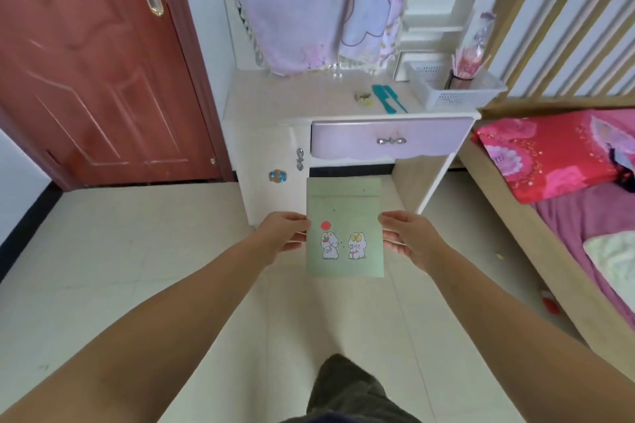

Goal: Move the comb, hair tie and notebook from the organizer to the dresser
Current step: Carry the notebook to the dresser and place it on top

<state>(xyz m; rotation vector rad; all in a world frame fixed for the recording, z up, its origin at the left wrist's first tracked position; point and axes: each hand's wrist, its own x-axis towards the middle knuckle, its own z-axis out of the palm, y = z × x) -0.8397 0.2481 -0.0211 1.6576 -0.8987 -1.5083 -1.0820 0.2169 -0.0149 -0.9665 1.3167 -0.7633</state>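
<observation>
Centre frame: I see left hand [287, 233] and right hand [410, 237], fingers gripping the green notebook [344, 228]. Upper right: white organizer [457, 98] holds a dark cup [458, 82]; comb [390, 98] and hair tie [363, 98] lie on tabletop [295, 96].

One notebook [344, 227], perhaps two combs [390, 98]

The pale green cartoon-printed notebook [344, 227] is held above the floor in front of the white dresser [295, 103], with the left hand [287, 233] on its left edge and the right hand [407, 237] on its right edge. On the dresser top, the teal plastic comb [388, 98] lies just right of the small yellowish hair tie [364, 98], and the white perforated plastic organizer basket [457, 93] stands at the right end, right of the comb. The reddish-brown panelled door [92, 62] is left of the dresser, and the wooden-framed bed [549, 182] is on its right.
</observation>
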